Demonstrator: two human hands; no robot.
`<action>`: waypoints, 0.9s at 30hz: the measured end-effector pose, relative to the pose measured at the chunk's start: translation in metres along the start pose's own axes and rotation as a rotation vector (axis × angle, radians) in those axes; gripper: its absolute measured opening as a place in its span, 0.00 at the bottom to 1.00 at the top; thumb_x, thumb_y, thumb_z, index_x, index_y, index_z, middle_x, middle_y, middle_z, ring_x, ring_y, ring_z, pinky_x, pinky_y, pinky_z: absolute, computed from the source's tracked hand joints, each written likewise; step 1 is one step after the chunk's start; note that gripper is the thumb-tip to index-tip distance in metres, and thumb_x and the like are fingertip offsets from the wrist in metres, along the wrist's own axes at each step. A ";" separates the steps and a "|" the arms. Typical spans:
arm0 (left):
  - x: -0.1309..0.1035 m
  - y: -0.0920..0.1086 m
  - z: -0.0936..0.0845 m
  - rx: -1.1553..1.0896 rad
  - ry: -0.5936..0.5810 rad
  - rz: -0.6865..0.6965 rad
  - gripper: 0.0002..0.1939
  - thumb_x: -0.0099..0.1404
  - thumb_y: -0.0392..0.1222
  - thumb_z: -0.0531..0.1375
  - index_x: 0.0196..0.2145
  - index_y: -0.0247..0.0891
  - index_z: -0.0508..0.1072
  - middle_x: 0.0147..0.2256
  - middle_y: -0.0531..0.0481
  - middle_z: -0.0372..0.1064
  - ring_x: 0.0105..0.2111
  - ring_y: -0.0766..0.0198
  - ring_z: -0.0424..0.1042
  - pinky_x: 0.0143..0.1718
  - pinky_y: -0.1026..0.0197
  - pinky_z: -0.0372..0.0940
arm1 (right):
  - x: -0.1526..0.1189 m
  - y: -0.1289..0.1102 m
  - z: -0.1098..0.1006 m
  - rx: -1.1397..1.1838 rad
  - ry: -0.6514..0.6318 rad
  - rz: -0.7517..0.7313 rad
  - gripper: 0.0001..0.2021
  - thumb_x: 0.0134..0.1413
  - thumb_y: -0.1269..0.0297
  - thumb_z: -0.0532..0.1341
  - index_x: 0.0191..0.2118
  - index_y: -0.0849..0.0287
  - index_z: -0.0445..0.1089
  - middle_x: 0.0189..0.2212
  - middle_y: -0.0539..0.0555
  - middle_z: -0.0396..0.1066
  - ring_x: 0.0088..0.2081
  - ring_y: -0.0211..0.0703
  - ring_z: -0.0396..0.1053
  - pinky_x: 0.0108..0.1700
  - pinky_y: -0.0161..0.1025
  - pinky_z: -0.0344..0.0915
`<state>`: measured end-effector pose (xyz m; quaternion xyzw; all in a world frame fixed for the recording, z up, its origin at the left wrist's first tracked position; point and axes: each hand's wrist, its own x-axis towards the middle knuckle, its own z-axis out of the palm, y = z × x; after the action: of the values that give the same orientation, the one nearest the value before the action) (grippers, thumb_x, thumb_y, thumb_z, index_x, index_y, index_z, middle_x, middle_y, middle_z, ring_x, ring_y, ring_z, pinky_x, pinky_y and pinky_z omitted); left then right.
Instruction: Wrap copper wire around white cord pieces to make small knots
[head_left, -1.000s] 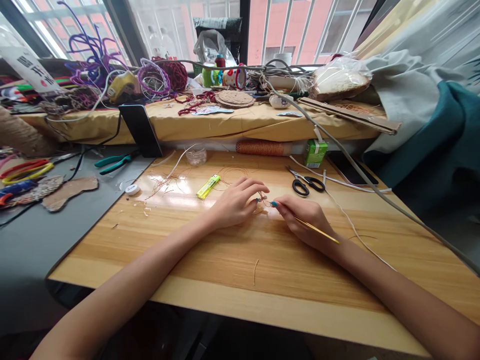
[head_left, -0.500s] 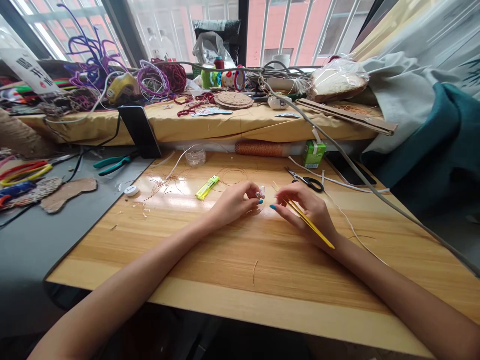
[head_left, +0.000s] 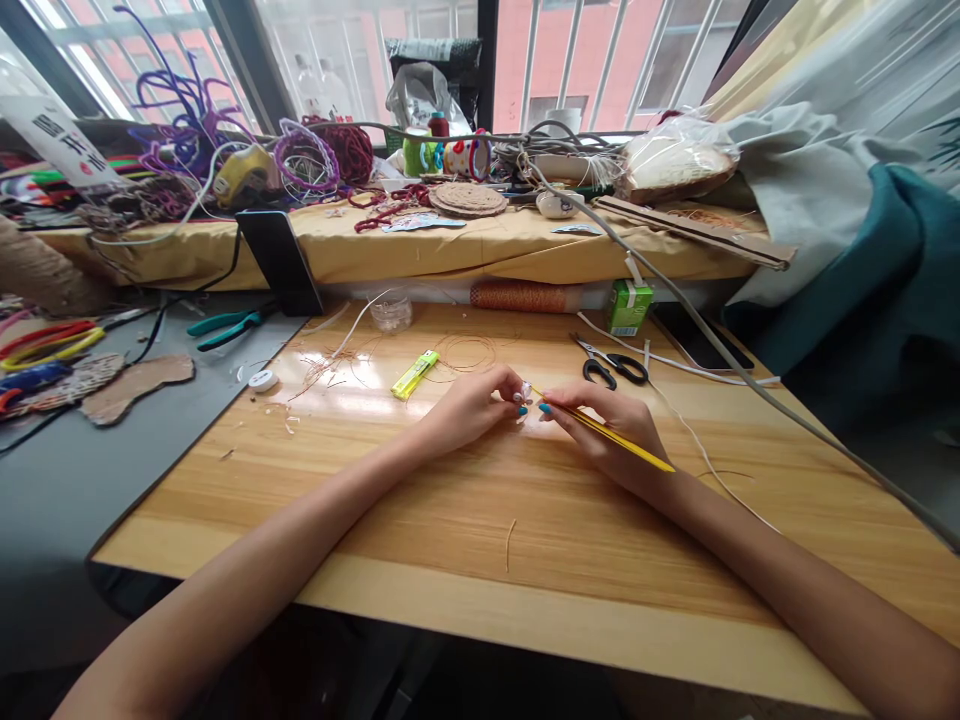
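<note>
Above the middle of the wooden table, my left hand (head_left: 480, 405) pinches a small whitish piece (head_left: 526, 392) between thumb and fingertips; its details are too small to tell. My right hand (head_left: 611, 425) is closed around yellow tweezers (head_left: 622, 440), whose tips meet the small piece. The two hands are close together but apart. Beyond my right hand lie black-handled scissors (head_left: 616, 367). A yellow-green lighter (head_left: 415, 375) rests to the left of my left hand.
A clear round container (head_left: 391, 312), an orange thread spool (head_left: 517, 296), a green carton (head_left: 628, 307) and a dark phone (head_left: 701, 337) line the table's back. Teal pliers (head_left: 229, 328) lie left. A grey cable (head_left: 697, 320) crosses the right side. Cord scraps are scattered about.
My right hand has moved slightly left and lowered the tweezers; they have closed together and their tips have come to the small piece. My left hand has barely moved.
</note>
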<state>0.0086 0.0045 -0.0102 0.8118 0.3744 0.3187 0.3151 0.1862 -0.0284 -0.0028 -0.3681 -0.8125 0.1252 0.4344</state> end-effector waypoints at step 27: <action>-0.001 0.010 0.010 -0.603 0.122 -0.305 0.07 0.49 0.37 0.60 0.28 0.35 0.76 0.31 0.49 0.73 0.34 0.65 0.68 0.38 0.64 0.59 | -0.006 0.005 0.006 -0.150 -0.012 -0.317 0.07 0.48 0.77 0.54 0.33 0.58 0.62 0.28 0.52 0.68 0.31 0.37 0.67 0.32 0.33 0.65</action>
<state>0.0194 -0.0041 -0.0089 0.5962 0.3988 0.4121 0.5619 0.1861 -0.0289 -0.0124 -0.2659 -0.8701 -0.0036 0.4150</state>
